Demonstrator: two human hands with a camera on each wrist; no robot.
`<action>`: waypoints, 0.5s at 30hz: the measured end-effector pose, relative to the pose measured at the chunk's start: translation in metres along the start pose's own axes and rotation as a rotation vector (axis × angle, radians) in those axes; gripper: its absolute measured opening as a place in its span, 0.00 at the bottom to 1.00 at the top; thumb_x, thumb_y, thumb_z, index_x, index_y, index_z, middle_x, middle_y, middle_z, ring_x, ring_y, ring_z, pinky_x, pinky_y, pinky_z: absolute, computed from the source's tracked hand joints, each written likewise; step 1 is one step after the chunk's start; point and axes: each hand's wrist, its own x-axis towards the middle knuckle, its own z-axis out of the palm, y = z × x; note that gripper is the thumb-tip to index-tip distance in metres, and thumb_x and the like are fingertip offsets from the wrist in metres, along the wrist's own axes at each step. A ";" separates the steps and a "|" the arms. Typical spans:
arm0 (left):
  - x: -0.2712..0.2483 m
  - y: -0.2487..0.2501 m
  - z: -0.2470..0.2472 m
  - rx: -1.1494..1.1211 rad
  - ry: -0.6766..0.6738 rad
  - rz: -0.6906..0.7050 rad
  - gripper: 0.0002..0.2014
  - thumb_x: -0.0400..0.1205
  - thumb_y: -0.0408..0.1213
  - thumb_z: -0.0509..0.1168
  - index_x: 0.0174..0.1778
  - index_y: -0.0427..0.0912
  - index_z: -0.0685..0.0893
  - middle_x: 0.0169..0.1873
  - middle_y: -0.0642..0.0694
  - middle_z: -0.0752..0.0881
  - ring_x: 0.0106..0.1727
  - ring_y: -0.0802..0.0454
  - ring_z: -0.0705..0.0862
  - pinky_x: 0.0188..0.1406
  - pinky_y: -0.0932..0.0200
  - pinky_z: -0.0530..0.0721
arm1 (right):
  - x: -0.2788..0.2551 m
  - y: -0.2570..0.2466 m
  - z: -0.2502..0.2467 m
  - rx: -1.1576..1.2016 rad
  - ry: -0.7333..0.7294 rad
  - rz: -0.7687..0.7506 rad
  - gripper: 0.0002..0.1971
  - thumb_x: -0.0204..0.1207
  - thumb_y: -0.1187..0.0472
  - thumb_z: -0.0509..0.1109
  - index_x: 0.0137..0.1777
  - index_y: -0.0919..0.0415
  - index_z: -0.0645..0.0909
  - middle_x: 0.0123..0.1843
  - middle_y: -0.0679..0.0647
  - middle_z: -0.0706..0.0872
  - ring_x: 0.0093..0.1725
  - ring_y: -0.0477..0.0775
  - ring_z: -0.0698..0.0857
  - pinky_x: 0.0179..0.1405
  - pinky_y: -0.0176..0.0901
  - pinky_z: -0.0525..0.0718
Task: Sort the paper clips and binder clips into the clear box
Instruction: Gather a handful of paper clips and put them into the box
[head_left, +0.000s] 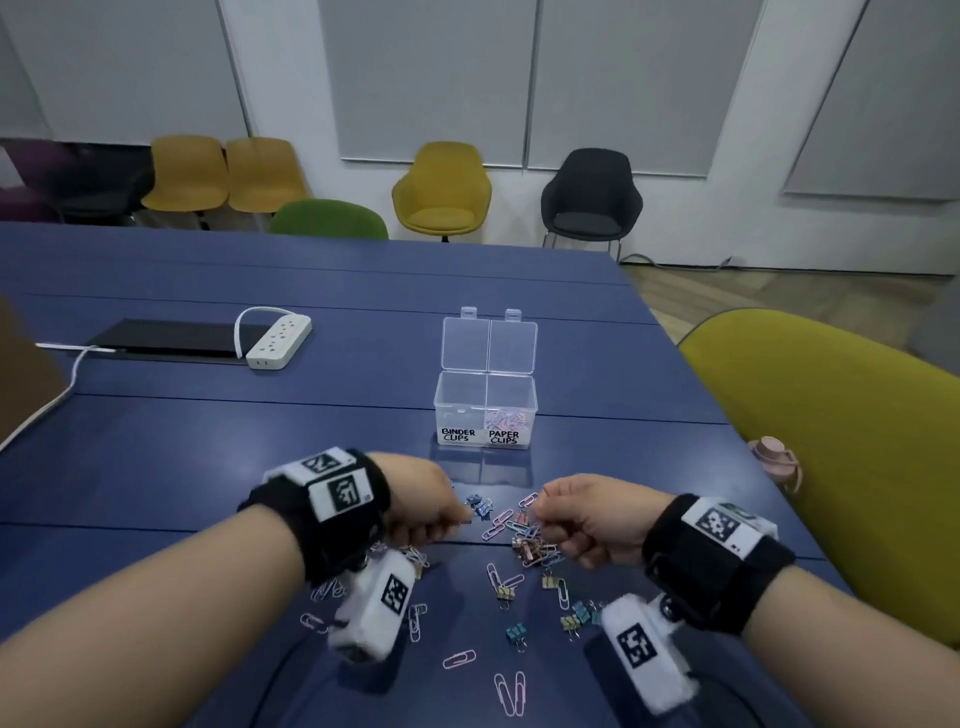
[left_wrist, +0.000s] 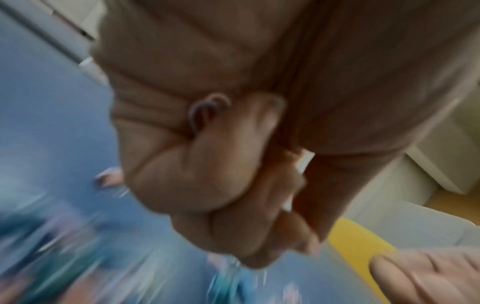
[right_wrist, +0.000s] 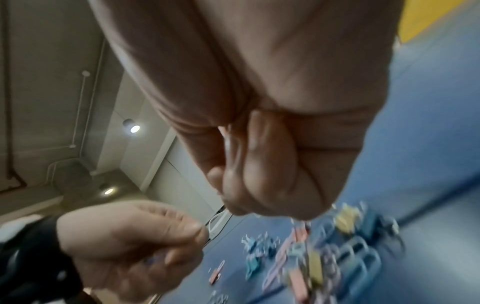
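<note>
Both fists curled over wire paper clips (head_left: 496, 525) — clear box (head_left: 485, 410) beyond.

Box (head_left: 485, 410) labels: "BINDER CLIPS", "PAPER CLIPS"

Blue table (head_left: 208, 426), yellow chairs (head_left: 441, 189) and a black chair (head_left: 592, 200) along white panelled walls (head_left: 431, 78).

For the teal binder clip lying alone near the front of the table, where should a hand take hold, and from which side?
Judging from the head view, the teal binder clip lies on the blue table, apart from its neighbours, its wire handles pointing toward the person. Probably best to come from above and pinch the coloured body across its sides. The wire handles are thin, so a grip there seems less sure.
</note>
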 end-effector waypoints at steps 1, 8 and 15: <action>0.002 0.011 -0.011 0.018 0.045 0.014 0.19 0.84 0.48 0.59 0.27 0.45 0.73 0.18 0.52 0.72 0.13 0.59 0.66 0.12 0.72 0.60 | 0.002 -0.007 -0.006 -0.034 0.005 0.001 0.11 0.83 0.66 0.59 0.37 0.56 0.71 0.24 0.50 0.70 0.17 0.42 0.63 0.14 0.26 0.56; 0.045 0.092 -0.060 -0.779 0.335 0.417 0.21 0.86 0.49 0.55 0.27 0.46 0.67 0.22 0.49 0.64 0.16 0.57 0.60 0.18 0.69 0.57 | 0.029 -0.057 -0.040 -0.192 0.288 -0.173 0.16 0.82 0.72 0.51 0.37 0.62 0.75 0.27 0.53 0.67 0.17 0.44 0.62 0.18 0.31 0.57; 0.083 0.115 -0.056 -0.844 0.491 0.513 0.29 0.86 0.56 0.49 0.30 0.40 0.80 0.35 0.40 0.83 0.33 0.49 0.77 0.45 0.55 0.74 | 0.088 -0.086 -0.056 -0.293 0.664 -0.495 0.16 0.81 0.65 0.53 0.33 0.53 0.73 0.30 0.46 0.72 0.30 0.46 0.70 0.31 0.39 0.69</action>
